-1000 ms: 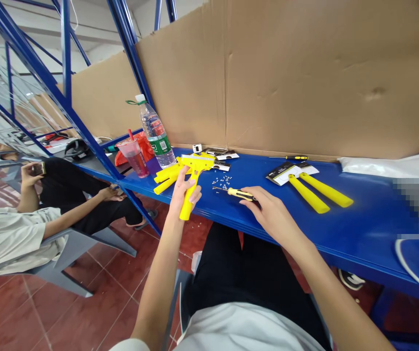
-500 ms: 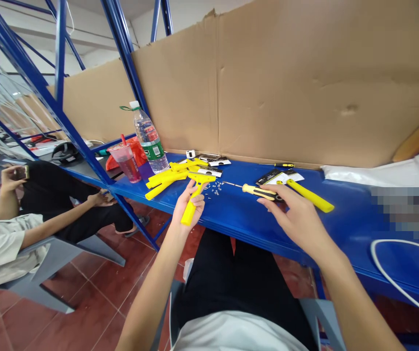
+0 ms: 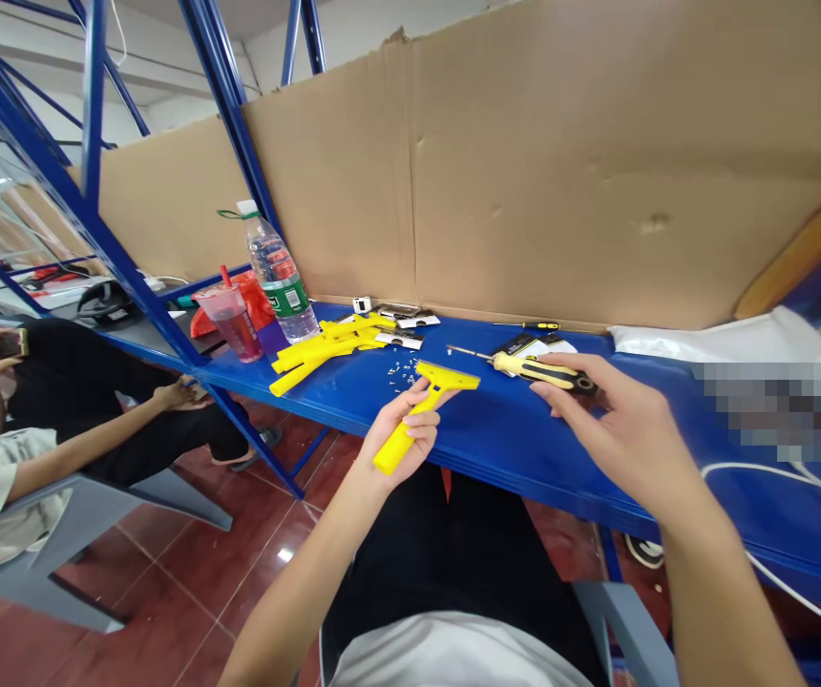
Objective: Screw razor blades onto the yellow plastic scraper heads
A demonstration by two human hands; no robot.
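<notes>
Yellow tools [image 3: 325,351] lie heaped on a blue desk [image 3: 503,434], beside scattered screws [image 3: 405,372]. The left hand [image 3: 405,434] wraps its fingers around a yellow scraper [image 3: 443,379] near the front edge; rightward, a screwdriver [image 3: 536,370], tip leftward, is gripped in the right hand's [image 3: 629,415] fingers.

The left hand's [image 3: 410,429] fingers wrap part of the yellow scraper's [image 3: 394,448] handle from sight, and the right hand [image 3: 621,415] covers some of the screwdriver [image 3: 536,370], whose tip is too fine to tell whether it bears anything. Tiny metal bits [image 3: 402,374] beyond the scraper are too small to count, the yellow handles [image 3: 325,348] at far left overlap too much to number, and the screwdriver partly hides the printed cards [image 3: 525,342], their lettering unreadable. Pixelation masks something on the right of the blue table [image 3: 482,420], while the left edge crops the seated person [image 3: 6,487].
</notes>
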